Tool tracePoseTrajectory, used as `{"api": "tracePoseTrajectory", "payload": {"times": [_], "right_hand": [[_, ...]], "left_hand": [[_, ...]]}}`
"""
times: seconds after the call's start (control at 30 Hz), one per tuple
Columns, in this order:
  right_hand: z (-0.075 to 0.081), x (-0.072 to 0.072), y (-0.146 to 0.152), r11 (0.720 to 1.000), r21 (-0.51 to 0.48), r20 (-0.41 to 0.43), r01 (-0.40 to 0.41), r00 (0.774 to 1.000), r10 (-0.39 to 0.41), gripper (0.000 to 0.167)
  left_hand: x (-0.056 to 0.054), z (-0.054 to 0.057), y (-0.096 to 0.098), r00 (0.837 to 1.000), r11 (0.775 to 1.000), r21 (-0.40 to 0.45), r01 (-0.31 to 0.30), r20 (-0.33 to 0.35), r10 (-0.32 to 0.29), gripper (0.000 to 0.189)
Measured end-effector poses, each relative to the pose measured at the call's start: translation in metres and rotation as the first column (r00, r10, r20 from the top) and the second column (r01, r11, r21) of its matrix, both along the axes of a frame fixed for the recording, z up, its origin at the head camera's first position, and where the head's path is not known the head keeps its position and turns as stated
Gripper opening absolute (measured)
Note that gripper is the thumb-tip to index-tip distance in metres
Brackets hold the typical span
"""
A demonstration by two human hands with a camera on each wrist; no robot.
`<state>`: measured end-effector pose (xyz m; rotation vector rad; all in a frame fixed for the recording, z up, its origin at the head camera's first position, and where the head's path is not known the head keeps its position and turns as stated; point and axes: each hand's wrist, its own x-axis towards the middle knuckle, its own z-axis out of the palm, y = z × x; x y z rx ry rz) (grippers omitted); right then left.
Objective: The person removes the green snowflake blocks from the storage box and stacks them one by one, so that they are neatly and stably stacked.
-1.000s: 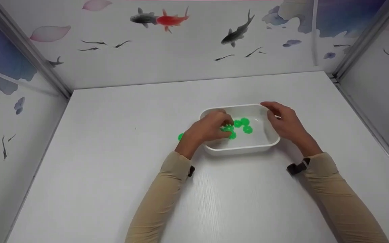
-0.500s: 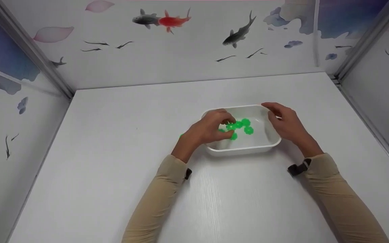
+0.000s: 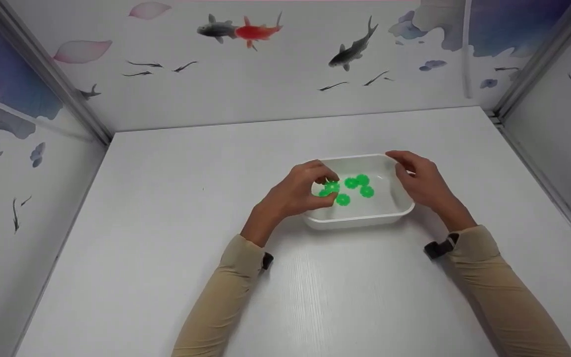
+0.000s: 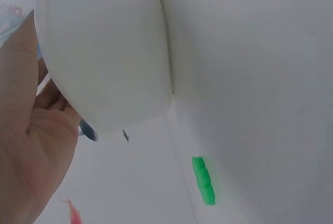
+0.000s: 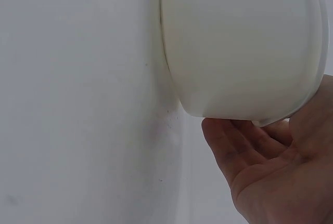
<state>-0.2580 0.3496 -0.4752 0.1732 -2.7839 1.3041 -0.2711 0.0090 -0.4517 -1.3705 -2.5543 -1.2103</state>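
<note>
The left hand (image 3: pixel 294 191) has a green flower piece (image 3: pixel 332 187) pinched between its thumb and fingers, just over the near-side end of the white tray (image 3: pixel 355 218). Another green flower (image 3: pixel 323 193) sits in the tray, right by those fingers. Four more loose green flowers (image 3: pixel 367 191) lie in the tray to the right of the left hand, and two of them look like they touch. The right hand (image 3: pixel 422 181) grips the tray's other end, with its thumb at the rim and its fingers round the far corner. The left wrist camera shows one more green piece (image 4: pixel 203 181) on the white table (image 3: pixel 176 223), outside the tray, near the left hand.
</note>
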Motion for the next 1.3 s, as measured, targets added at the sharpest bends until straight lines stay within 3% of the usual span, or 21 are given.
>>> {"api": "tracePoseTrajectory", "payload": {"times": [0.3, 0.73, 1.3], "right_hand": [[0.0, 0.001, 0.0, 1.0, 0.0, -0.003, -0.004, 1.0, 0.004, 0.043], [0.0, 0.002, 0.002, 0.999, 0.014, -0.032, -0.029, 0.999, 0.03, 0.044], [0.001, 0.002, 0.001, 1.0, 0.01, -0.01, -0.015, 1.0, 0.015, 0.044]], "left_hand": [[0.002, -0.003, -0.025, 0.999, 0.994, 0.102, -0.024, -0.023, 0.027, 0.028], [0.01, -0.001, -0.056, 0.989, 0.989, 0.105, -0.107, -0.091, 0.117, 0.036], [0.009, -0.008, -0.092, 0.974, 0.973, 0.062, -0.223, -0.019, 0.225, 0.028]]}}
